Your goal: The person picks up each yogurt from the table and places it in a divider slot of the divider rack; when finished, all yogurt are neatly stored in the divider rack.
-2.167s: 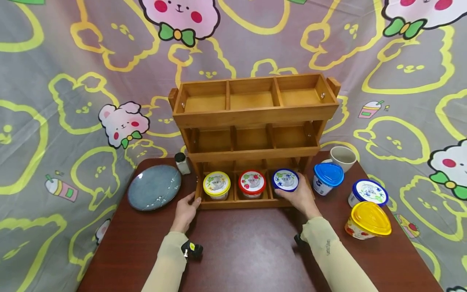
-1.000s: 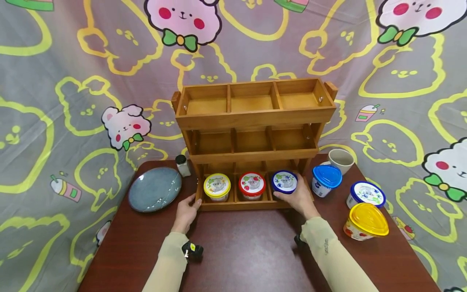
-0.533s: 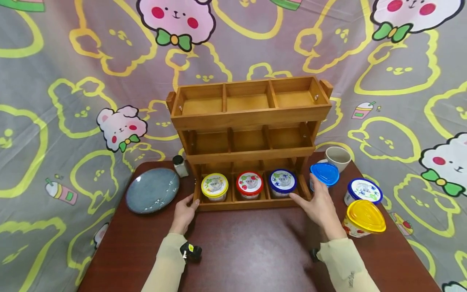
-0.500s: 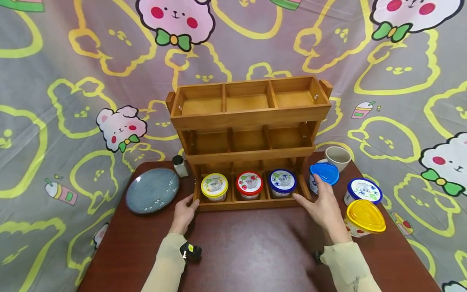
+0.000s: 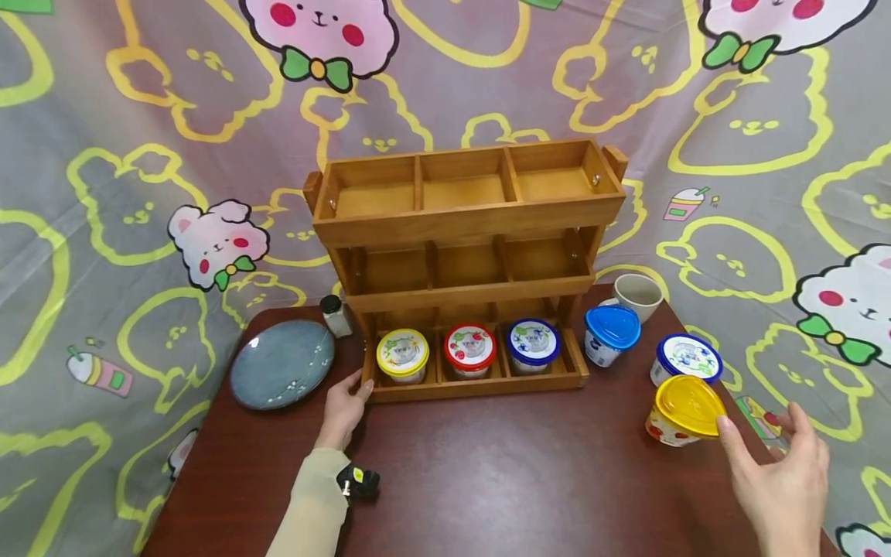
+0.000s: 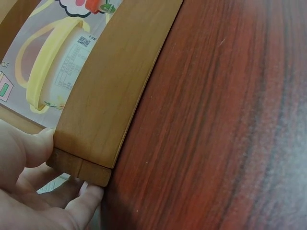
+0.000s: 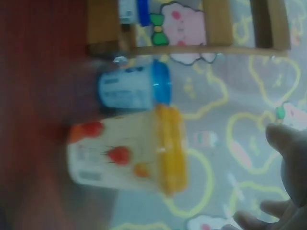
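Near the right edge of the table (image 5: 487, 480), the person's right hand (image 5: 783, 472) is spread wide and holds nothing, its thumb nearest the yellow-lidded tub (image 5: 685, 410). That tub stands close to the edge; a careless nudge could topple it into the blue-rimmed tub (image 5: 687, 359) just behind. At the front left corner of the wooden rack (image 5: 468, 220), the left hand (image 5: 344, 406) grips the lowest tier's end; a hard pull could jolt its three lidded cups (image 5: 469, 348). Toward the far right corner, a sweeping arm could strike the blue-lidded tub (image 5: 612, 329) beside the mug (image 5: 640, 300).
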Demonstrator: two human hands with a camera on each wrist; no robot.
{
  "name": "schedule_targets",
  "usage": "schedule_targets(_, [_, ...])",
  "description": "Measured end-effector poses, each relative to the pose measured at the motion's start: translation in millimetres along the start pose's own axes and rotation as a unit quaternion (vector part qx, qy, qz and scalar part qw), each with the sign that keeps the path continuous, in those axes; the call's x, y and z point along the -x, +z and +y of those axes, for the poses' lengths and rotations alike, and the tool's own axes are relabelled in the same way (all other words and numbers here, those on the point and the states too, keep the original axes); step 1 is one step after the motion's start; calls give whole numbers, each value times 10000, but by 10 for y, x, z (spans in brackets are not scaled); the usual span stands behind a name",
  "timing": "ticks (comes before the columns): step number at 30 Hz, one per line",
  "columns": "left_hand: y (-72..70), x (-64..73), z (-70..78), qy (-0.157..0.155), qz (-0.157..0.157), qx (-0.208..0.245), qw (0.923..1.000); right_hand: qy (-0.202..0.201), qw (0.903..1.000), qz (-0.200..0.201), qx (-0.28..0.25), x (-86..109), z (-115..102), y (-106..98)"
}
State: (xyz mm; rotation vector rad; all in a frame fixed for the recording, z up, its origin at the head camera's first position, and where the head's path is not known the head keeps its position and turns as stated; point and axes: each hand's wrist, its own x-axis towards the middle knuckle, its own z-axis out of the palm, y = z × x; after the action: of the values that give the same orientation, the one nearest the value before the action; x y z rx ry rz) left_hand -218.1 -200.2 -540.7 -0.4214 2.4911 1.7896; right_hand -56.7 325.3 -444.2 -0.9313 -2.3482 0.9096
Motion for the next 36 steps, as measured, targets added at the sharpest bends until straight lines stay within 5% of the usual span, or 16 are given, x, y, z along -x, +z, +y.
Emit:
schedule_targets(10, [-13,14,0,-14,4,4,10000,852,9936,-672,-303,-40,206,271])
schedule_targets(36, [1,-6,-18,5,72,65,10000,883,9905,-998,-341,-259,115,676])
